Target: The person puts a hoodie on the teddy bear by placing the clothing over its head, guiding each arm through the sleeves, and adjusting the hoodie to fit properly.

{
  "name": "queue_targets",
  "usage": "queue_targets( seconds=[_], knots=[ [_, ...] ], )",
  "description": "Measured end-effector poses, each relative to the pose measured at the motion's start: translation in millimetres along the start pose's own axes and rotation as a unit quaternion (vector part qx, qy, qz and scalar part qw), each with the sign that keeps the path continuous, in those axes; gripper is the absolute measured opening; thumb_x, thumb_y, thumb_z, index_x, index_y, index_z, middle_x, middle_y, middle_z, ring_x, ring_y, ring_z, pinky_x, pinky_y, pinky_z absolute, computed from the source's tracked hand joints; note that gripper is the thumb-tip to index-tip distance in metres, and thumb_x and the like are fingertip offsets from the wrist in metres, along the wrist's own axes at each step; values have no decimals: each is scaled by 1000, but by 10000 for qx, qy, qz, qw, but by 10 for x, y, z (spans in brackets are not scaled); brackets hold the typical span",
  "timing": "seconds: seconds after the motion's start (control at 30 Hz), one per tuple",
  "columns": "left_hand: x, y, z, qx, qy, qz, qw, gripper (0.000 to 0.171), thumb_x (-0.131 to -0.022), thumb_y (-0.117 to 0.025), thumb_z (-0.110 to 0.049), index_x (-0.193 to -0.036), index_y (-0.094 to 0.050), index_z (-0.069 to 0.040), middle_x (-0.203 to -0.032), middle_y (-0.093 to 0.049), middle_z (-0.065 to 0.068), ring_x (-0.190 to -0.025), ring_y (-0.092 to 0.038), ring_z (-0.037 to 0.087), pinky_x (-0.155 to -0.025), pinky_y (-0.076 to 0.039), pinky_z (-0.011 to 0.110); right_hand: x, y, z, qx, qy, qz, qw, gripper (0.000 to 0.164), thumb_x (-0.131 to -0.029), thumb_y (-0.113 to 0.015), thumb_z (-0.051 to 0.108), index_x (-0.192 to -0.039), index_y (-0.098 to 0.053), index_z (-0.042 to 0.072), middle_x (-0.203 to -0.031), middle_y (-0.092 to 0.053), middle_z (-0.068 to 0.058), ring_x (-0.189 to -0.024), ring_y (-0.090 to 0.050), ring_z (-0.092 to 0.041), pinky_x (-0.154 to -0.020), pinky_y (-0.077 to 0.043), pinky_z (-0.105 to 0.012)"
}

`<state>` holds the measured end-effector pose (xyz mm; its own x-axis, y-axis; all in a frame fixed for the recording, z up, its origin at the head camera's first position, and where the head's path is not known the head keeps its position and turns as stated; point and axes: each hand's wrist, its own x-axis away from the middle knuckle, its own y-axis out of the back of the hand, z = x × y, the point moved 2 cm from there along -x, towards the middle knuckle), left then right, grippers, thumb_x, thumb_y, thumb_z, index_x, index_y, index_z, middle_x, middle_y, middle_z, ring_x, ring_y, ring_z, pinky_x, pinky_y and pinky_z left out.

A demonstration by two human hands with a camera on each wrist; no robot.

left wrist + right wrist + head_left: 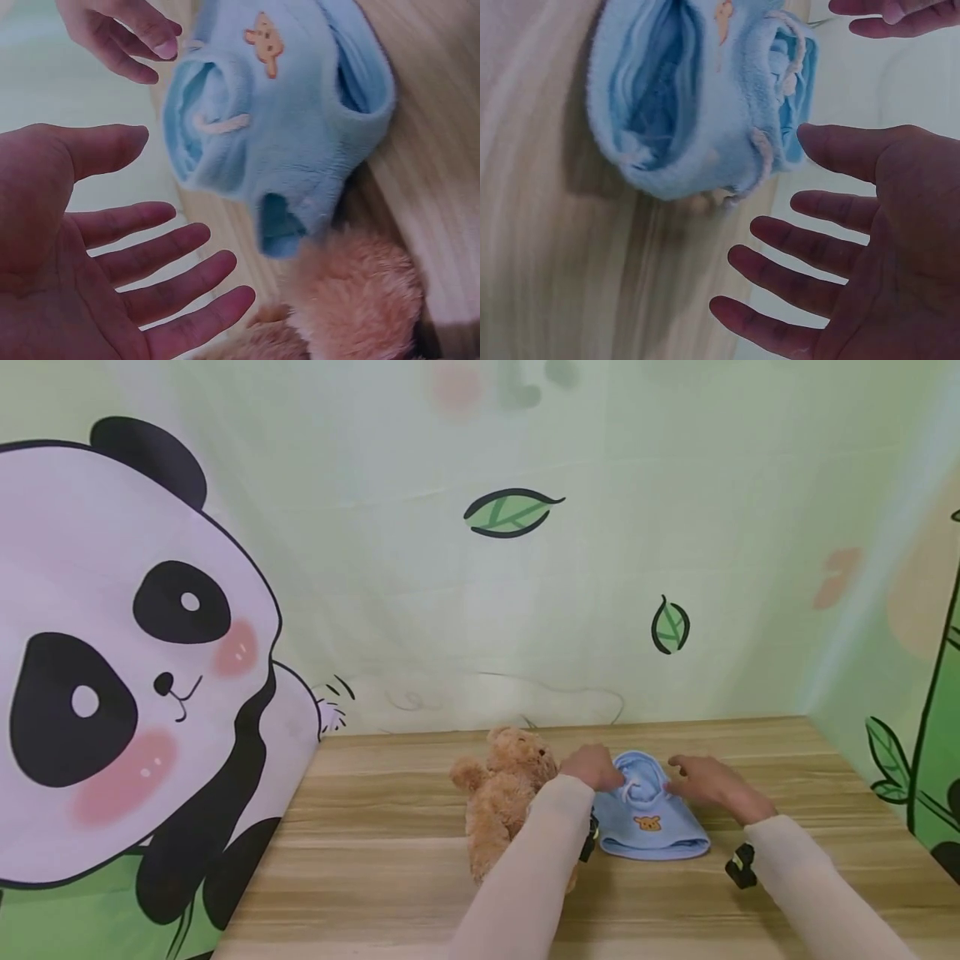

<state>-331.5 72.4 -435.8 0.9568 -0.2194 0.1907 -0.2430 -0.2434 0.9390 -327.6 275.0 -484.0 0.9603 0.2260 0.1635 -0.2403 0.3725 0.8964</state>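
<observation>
A small light-blue hooded top (pixel 678 833) lies on the table, its bear-face patch facing up and a pale drawstring at the hood. Its bottom opening faces the front edge, and in the left wrist view a sleeve (pixel 289 221) gapes on the side by the bear. To its left lies a fluffy brown teddy bear (pixel 498 797), partly hidden behind my left forearm. My left hand (pixel 592 767) is at the hood's left side, fingers spread and palm bare in the left wrist view. Over on the right, my right hand (pixel 708 781) has its fingers extended beside the hood, holding nothing.
The wood-grain table (pixel 360 852) backs onto a pale green cloth (pixel 375 568) printed with leaves. A large printed panda (pixel 90 593) covers the left side of the cloth. Each wrist carries a small black camera (pixel 742 866).
</observation>
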Motion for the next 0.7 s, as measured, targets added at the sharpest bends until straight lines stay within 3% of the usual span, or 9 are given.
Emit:
queue_targets(
  seconds=[0.27,0.47,0.6,0.7],
  knots=[
    [4,-137,8,-37,141,60,9999,19,-84,-70,-33,-87,-69,-14,-100,-70,1,-77,-55,15,-71,-48,34,-19,-96,-27,-180,28,-59,9998,55,-92,-63,21,-132,-48,-13,-118,-60,-36,-106,-60,-48,-86,-52,-55],
    [-118,-317,46,-60,153,133,9998,21,-84,-69,-29,-72,-61,-14,-92,-68,2,-73,-54,16,-64,-45,33,-49,-156,-16,-187,37,-110,9998,53,-90,-65,18,-129,-50,-13,-113,-62,-34,-100,-63,-43,-83,-54,-51],
    [-72,-323,43,-118,79,76,9999,18,-84,-68,-25,-72,-61,-13,-85,-65,2,-70,-52,17,-60,-43,31,-48,-168,10,-248,9,-134,9996,49,-89,-65,16,-127,-53,-13,-111,-63,-33,-98,-63,-41,-80,-54,-50],
    [-10,-298,36,-230,14,20,9997,11,-86,-67,-22,-81,-68,-12,-90,-70,2,-70,-53,15,-60,-44,30,-57,-187,2,-304,-47,-108,9995,49,-88,-66,15,-127,-53,-12,-111,-63,-33,-97,-63,-41,-80,-55,-49]
  ],
)
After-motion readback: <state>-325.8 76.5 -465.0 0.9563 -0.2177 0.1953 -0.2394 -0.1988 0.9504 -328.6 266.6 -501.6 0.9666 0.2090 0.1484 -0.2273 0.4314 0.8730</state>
